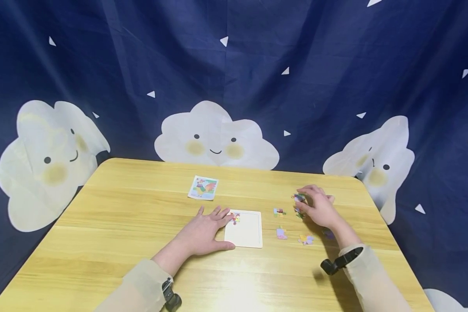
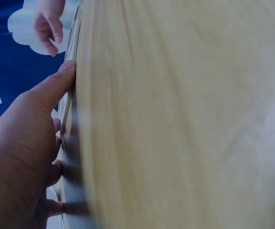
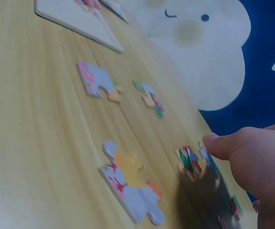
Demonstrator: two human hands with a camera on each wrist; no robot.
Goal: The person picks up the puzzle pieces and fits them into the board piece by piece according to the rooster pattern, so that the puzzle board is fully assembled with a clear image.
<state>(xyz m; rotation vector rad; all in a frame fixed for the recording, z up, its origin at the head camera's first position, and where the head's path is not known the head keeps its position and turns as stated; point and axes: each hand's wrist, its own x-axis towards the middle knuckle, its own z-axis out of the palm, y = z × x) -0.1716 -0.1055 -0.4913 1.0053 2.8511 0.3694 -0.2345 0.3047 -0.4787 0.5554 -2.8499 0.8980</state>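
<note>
My left hand point(image 1: 204, 234) lies spread at the left side of a white puzzle board point(image 1: 247, 236), its thumb at the lower left corner. Near the left fingertips, a colourful puzzle piece point(image 1: 235, 217) sits in the board's upper left corner. Over at the right, my right hand point(image 1: 320, 208) is above a group of puzzle pieces point(image 3: 189, 162), thumb and forefinger parted. One multicoloured puzzle piece point(image 1: 298, 198) appears between those two fingertips in the head view. In the right wrist view, the thumb tip is right by another piece's edge.
Between board and right hand lie a piece with a green edge point(image 1: 279, 212), a lilac piece point(image 1: 281, 234) and a yellow-and-lilac piece point(image 1: 306, 239). A picture card point(image 1: 203, 188) showing a bird lies behind the board. The wooden table point(image 1: 132, 199) meets a blue curtain point(image 1: 132, 52).
</note>
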